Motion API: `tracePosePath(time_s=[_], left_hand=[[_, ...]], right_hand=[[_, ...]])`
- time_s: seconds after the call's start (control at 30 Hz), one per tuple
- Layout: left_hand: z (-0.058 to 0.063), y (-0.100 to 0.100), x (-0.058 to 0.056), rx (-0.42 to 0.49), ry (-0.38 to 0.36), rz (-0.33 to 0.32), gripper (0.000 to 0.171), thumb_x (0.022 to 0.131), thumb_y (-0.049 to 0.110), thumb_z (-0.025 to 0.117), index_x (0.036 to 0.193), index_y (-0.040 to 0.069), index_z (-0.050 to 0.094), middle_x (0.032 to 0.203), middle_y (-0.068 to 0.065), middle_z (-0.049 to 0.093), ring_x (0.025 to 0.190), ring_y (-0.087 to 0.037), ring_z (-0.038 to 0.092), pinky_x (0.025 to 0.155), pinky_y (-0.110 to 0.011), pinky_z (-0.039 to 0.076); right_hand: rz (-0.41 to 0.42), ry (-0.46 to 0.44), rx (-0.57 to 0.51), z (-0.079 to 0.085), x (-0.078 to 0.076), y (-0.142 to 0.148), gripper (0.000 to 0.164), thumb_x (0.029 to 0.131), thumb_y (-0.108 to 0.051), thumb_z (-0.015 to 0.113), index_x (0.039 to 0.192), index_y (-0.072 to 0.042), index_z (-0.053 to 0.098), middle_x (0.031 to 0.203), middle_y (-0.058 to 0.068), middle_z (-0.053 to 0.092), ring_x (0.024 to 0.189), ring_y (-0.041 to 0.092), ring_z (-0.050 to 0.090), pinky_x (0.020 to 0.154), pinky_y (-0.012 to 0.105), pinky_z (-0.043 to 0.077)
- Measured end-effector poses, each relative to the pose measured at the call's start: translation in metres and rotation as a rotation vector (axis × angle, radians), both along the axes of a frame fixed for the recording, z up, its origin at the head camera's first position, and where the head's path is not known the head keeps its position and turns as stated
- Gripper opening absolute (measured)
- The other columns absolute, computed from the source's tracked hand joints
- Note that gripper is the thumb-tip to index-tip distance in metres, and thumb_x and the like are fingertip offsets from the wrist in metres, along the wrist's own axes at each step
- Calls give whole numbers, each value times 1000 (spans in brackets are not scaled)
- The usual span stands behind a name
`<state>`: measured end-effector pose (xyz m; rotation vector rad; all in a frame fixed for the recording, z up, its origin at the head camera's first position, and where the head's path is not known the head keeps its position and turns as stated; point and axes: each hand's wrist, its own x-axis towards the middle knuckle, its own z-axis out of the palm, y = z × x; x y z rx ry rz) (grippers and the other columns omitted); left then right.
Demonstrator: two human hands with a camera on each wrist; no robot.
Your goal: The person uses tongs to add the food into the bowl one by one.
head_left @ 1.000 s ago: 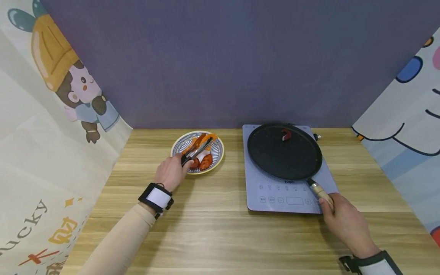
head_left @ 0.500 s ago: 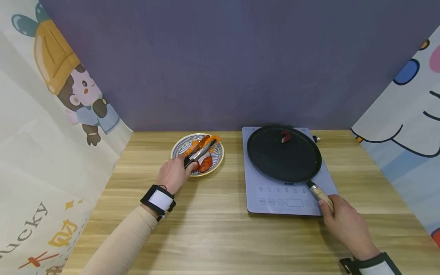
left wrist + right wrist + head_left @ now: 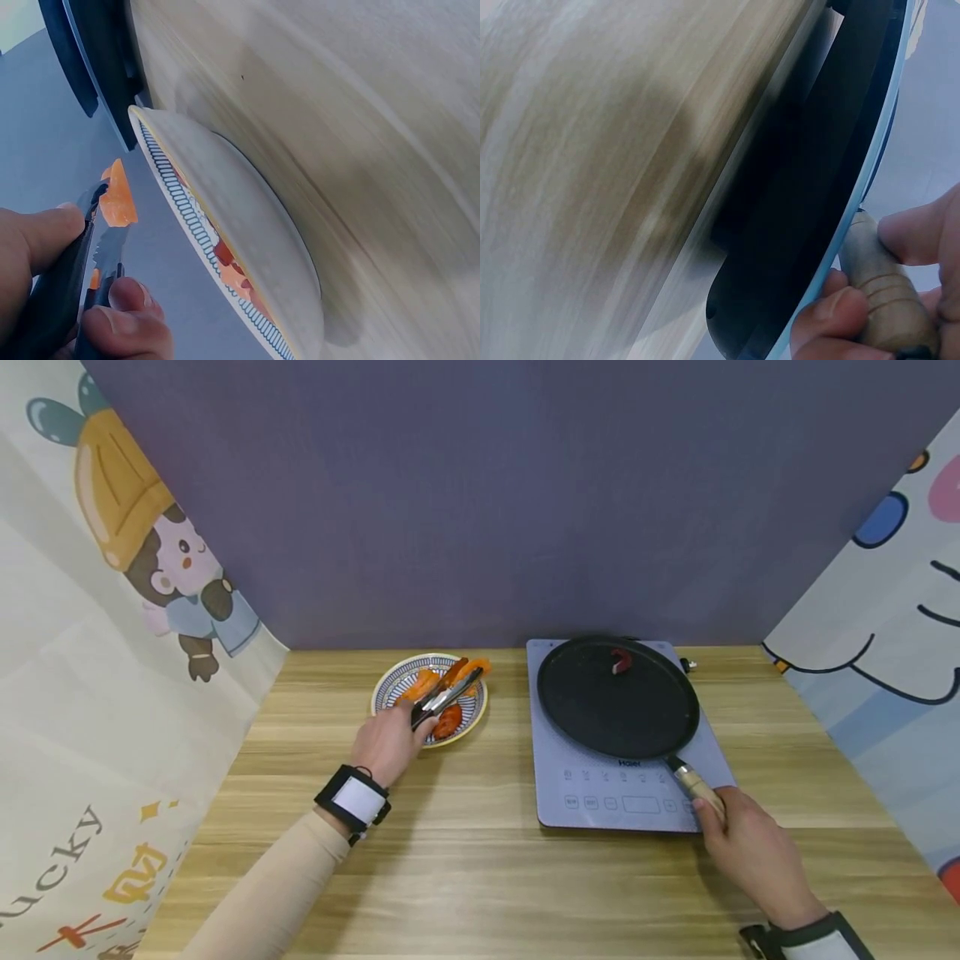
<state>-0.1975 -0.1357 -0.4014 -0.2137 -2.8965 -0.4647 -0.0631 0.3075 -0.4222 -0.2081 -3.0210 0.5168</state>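
Observation:
My left hand (image 3: 388,743) holds a pair of tongs (image 3: 454,691) with black handles and metal arms over the patterned plate (image 3: 483,700). Between the tong tips, in the left wrist view, is an orange piece of food (image 3: 118,196), raised above the plate's rim. Orange and reddish-brown food pieces (image 3: 448,722) lie on the plate. On the right, my right hand (image 3: 757,856) grips the wooden handle (image 3: 889,292) of a flat black frying pan (image 3: 618,714). A small, curled, dark red piece (image 3: 621,661) lies near the pan's far edge.
The pan sits on a pale induction cooktop (image 3: 581,789) with a touch panel along its front. Both plate and cooktop stand on a wood-grain table (image 3: 480,893). A purple-grey wall (image 3: 480,502) rises behind, with printed cartoon sheets at both sides.
My left hand has shifted slightly to the right with the tongs, and the orange piece at their tips now extends past the plate's right rim. The right hand keeps its hold on the pan handle.

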Motion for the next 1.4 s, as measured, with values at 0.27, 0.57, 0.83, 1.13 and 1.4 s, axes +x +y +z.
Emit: tracePosePath(time_s=[0.27, 0.57, 0.83, 1.13, 1.4], left_hand=[[-1, 9, 0, 12, 14, -19, 39, 89, 46, 64, 78, 10, 54, 63, -5, 51, 49, -20, 49, 41, -34, 34], [3, 16, -2, 15, 30, -21, 39, 89, 46, 65, 85, 8, 58, 69, -7, 56, 55, -23, 54, 43, -37, 38], [2, 22, -1, -6, 46, -36, 41, 88, 48, 64, 85, 7, 59, 68, -8, 58, 55, -24, 56, 44, -38, 38], [2, 31, 0, -23, 72, -69, 37, 88, 45, 65, 82, 10, 56, 66, -5, 56, 52, -22, 53, 43, -38, 36], [4, 35, -1, -17, 69, -78, 37, 89, 46, 65, 81, 11, 54, 64, -4, 53, 52, -22, 53, 44, -37, 37]], right_hand=[[-2, 1, -2, -1, 0, -1, 33, 97, -24, 54, 103, 8, 53, 74, 9, 47, 60, 22, 45, 47, 33, 31], [20, 30, -12, -1, 1, 1, 32, 97, -24, 54, 102, 7, 54, 73, 8, 48, 59, 22, 45, 46, 33, 32], [26, 49, -10, -1, 1, 0, 30, 97, -23, 55, 101, 7, 54, 73, 8, 48, 59, 21, 45, 47, 33, 32], [20, 38, -8, -1, 1, 1, 31, 97, -25, 55, 101, 6, 54, 73, 8, 48, 59, 22, 45, 47, 34, 32], [3, 20, -6, -1, 1, 1, 33, 97, -26, 55, 103, 6, 54, 74, 9, 48, 60, 22, 46, 47, 34, 31]])
